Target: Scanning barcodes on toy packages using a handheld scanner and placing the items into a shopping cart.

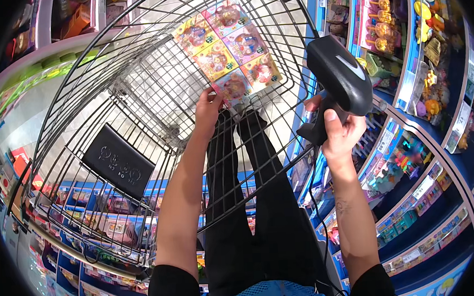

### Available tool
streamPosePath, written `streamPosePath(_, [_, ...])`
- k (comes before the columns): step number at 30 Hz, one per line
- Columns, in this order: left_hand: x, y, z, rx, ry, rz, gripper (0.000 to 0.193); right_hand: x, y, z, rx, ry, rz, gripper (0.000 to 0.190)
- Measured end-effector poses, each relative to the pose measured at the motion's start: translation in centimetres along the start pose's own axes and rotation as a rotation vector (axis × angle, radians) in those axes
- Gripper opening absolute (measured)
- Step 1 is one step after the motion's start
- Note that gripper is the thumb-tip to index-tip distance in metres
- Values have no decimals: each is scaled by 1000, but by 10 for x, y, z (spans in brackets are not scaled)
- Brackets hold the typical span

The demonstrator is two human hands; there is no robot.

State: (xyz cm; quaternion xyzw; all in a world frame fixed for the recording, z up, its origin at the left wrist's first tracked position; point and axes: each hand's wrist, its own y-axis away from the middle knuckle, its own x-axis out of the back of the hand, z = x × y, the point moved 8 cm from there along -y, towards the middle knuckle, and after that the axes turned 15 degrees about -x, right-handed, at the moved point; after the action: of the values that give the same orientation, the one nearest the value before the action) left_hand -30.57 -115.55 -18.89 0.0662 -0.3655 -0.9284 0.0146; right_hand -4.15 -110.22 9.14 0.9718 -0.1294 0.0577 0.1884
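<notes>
Several colourful toy boxes point(231, 46) in pink and yellow lie flat, side by side in two rows, inside a black wire shopping cart point(150, 68). My left hand point(209, 111) reaches into the cart, its fingertips at the left edge of the nearest pink box point(232, 87). Whether those fingers pinch the box or only touch it is unclear. In my right hand point(344, 135) is a black handheld barcode scanner point(334, 73), held by its grip at the cart's right side. From the scanner's handle a black cable point(314, 200) hangs down towards my waist.
Shelves of small packaged toys point(408, 149) with price tags curve along the right. More blue toy shelving point(103, 221) stands at the lower left. A black plastic panel point(118, 161) is fixed to the cart's wire seat. Blue mesh point(266, 294) hangs at my waist.
</notes>
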Motion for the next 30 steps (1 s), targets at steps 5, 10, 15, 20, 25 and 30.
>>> streamPosePath(5, [7,-7,-6,-24,-7,46,40,-5,-1,-5,20,30,-24,42])
streamPosePath(10, [-8,-2,6,-26,46,86,42,0,1,-3,17,33,-1,40])
streamPosePath(15, [-3,2,13,9,51,125,35,-4,0,-5,5,49,-15,38])
streamPosePath(20, [-1,18,58,-379,-641,88,27,-2,-2,-4,59,-49,13,32])
streamPosePath(25, [-93,44,110,-1040,-974,-411,40,-2,-3,-8,48,-41,24,31])
streamPosePath(30, [-126,43,92,-1063,-1203,-574,59,-3,-2,-6,65,-16,18,31])
